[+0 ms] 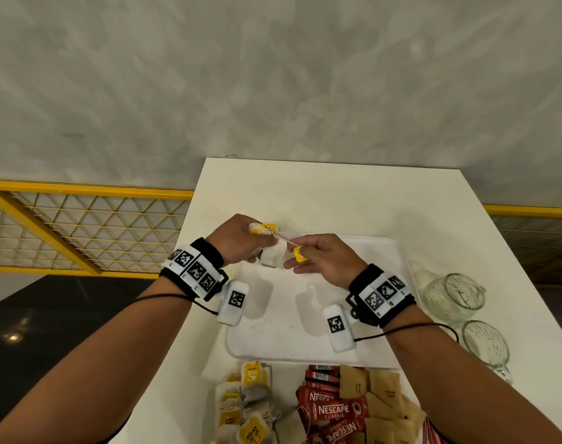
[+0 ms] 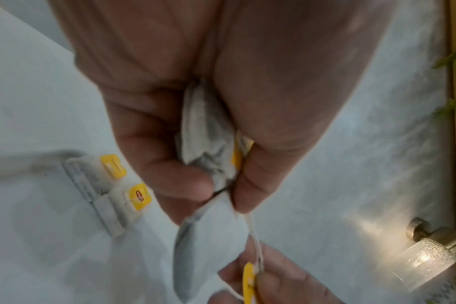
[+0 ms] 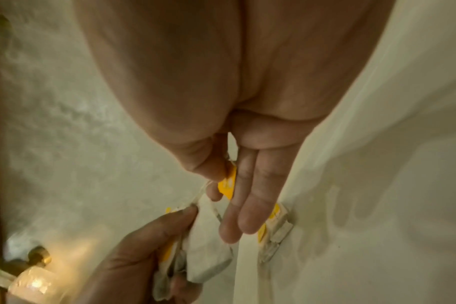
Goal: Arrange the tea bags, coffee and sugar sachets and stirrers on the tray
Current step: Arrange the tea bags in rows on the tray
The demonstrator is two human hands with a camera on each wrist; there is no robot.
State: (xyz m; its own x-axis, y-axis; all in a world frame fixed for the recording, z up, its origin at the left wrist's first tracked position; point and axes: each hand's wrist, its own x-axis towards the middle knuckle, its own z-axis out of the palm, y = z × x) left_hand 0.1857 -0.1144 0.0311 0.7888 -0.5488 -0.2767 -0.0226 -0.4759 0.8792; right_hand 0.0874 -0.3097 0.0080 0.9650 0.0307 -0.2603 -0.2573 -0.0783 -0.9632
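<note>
My left hand (image 1: 257, 246) grips a small bunch of tea bags (image 2: 206, 144) above the far left corner of the white tray (image 1: 305, 318). One tea bag (image 1: 273, 256) hangs from that bunch by its string. My right hand (image 1: 300, 261) pinches this bag's yellow tag (image 3: 228, 183) between thumb and forefinger, its other fingers straight. Two tea bags (image 2: 112, 189) with yellow tags lie side by side on the tray's far left corner. Near me on the table lie a tea bag heap (image 1: 244, 405), red coffee sachets (image 1: 330, 408) and brown sugar sachets (image 1: 379, 398).
Two glass jars (image 1: 455, 296) (image 1: 484, 344) lie on their sides on the white table (image 1: 321, 193), right of the tray. Something red-and-white striped (image 1: 433, 431) shows at the bottom right. A yellow-framed mesh railing (image 1: 81, 225) runs behind the table on the left.
</note>
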